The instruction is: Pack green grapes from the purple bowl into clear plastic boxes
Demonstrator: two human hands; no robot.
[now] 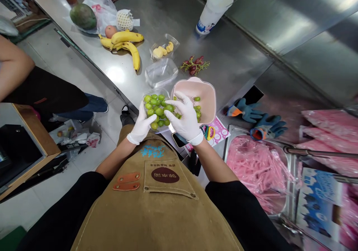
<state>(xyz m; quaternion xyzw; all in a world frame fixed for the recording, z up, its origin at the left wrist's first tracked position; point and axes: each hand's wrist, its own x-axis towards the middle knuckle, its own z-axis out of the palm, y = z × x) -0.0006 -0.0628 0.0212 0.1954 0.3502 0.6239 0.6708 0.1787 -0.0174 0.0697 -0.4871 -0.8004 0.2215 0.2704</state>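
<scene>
My left hand (140, 127), in a white glove, grips a clear plastic container (148, 94) filled with green grapes (155, 107) from below and the side. My right hand (184, 117), also gloved, reaches over the container's right edge with its fingertips pinched on a green grape (169, 108). Just behind it stands a pink strainer bowl (207, 96) on the steel counter (237, 53), with a few green grapes left inside.
Farther back lie an empty clear tub (161, 72), a tub with cut fruit (164, 48), a bare grape stem (194, 65), bananas (125, 42), a mango (83, 16) and a white cup (214, 9). Blue gloves (257, 118) and pink straws (254, 165) sit right. Another person's arm (12, 66) is at left.
</scene>
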